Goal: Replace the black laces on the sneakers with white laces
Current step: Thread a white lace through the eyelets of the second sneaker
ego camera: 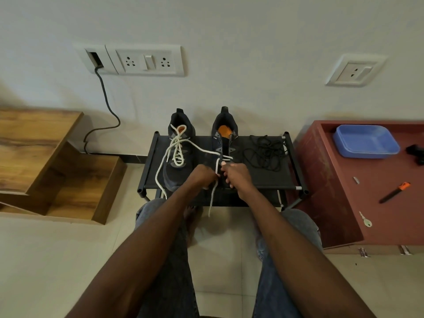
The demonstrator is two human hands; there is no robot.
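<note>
dim even indoor light, soft shadows behind sneakers [181,145], strong wide-angle bending at edges, slightly soft focus

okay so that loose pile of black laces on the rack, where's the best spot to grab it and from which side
Probably pinch the dense middle of the tangled pile of black laces from straight above. It lies flat on the black fabric-topped rack, beside the right-hand dark sneaker, so a top-down pinch should gather several strands without snagging.
</note>
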